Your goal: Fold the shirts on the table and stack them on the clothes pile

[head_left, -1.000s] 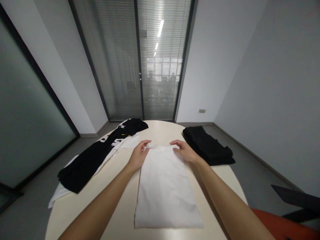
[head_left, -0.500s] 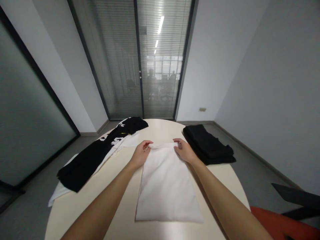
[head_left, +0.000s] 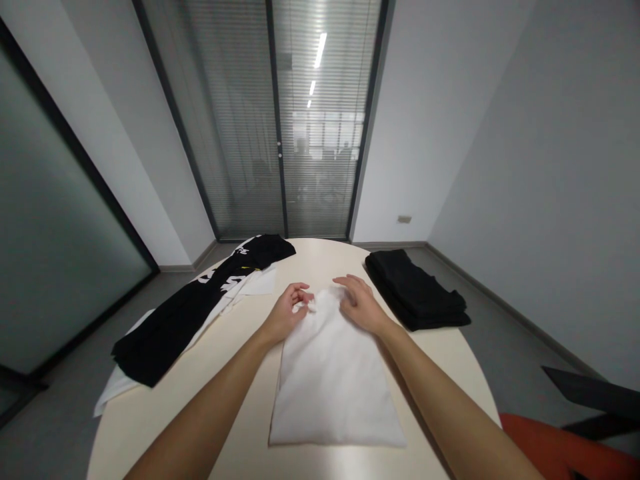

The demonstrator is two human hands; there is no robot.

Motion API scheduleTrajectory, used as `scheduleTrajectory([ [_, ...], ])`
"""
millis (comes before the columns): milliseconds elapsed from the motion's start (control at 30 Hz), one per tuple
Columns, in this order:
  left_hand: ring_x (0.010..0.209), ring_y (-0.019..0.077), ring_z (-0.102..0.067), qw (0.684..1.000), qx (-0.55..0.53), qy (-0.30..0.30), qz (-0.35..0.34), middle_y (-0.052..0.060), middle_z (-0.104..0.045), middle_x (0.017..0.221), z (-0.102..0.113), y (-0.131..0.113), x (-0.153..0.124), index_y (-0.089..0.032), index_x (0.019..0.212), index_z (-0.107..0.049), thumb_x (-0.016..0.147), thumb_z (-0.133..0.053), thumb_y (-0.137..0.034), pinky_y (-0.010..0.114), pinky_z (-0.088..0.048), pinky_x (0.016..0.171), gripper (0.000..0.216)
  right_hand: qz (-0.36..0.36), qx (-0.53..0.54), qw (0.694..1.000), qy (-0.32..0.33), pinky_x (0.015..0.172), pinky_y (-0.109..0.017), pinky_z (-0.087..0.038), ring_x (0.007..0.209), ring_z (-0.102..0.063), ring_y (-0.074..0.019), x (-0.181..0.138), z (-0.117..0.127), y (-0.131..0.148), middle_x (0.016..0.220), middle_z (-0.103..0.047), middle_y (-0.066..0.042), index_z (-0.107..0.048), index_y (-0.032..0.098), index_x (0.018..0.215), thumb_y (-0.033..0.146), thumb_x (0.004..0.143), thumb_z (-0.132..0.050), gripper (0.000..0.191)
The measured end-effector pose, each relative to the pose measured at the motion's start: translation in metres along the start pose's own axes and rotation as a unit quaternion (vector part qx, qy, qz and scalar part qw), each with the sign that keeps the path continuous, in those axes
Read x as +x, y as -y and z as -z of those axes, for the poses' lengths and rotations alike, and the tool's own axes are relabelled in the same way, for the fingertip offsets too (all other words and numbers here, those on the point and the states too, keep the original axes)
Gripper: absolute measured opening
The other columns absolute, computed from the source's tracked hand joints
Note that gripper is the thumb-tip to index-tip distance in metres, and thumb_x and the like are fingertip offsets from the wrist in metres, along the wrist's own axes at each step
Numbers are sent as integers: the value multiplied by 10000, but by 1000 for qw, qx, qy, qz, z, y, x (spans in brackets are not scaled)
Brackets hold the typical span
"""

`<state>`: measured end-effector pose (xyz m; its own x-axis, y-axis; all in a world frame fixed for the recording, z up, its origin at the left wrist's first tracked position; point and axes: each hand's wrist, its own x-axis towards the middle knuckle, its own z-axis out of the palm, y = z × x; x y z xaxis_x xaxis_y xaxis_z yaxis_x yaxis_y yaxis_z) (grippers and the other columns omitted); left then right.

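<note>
A folded white garment (head_left: 333,373) lies lengthwise on the round cream table (head_left: 240,413) in front of me. My left hand (head_left: 287,312) is curled at its far left corner, fingers pinching a bunched bit of the white cloth. My right hand (head_left: 359,303) rests on the far right part of the garment, fingers bent down onto the fabric and gathering it inward.
A long pile of black and white clothes (head_left: 190,307) lies across the table's left side. A stack of folded black garments (head_left: 415,290) sits at the far right. An orange chair seat (head_left: 565,453) shows at the lower right. Glass doors with blinds stand beyond the table.
Both hands have drawn closer together at the garment's far edge, and the far end of the white cloth has bunched up between them.
</note>
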<state>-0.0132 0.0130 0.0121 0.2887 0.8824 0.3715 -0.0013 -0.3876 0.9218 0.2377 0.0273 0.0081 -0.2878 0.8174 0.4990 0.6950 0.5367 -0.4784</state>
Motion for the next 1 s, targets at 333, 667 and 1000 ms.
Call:
scheduleTrajectory([
  [333, 964, 192, -623, 995, 84, -47, 9, 52, -648, 959, 3, 14, 2, -183, 910, -589, 795, -648, -247, 349, -459, 965, 144, 73, 32, 992, 99, 1168, -513, -257, 1443, -323, -293, 15, -14, 29, 1501, -489, -78, -463, 254, 1476, 113, 796, -552, 701],
  [667, 854, 176, -601, 998, -33, -43, 35, 21, -612, 882, -10, -16, -1, -196, 880, -492, 773, -674, -389, 271, -479, 783, 286, 13, 118, 943, 310, 1062, -467, -368, 1031, -637, -242, 70, 16, 52, 1097, -700, -24, -645, 232, 1187, 241, 680, -771, 523],
  [1000, 976, 212, -669, 957, 98, -244, 121, 153, -657, 1168, 15, 29, 9, -172, 1265, -463, 840, -680, -271, 355, -498, 883, 488, -88, 33, 989, 116, 874, -328, -478, 956, -641, -206, 64, 2, -1, 1122, -695, -102, -630, 205, 1263, 292, 812, -716, 467],
])
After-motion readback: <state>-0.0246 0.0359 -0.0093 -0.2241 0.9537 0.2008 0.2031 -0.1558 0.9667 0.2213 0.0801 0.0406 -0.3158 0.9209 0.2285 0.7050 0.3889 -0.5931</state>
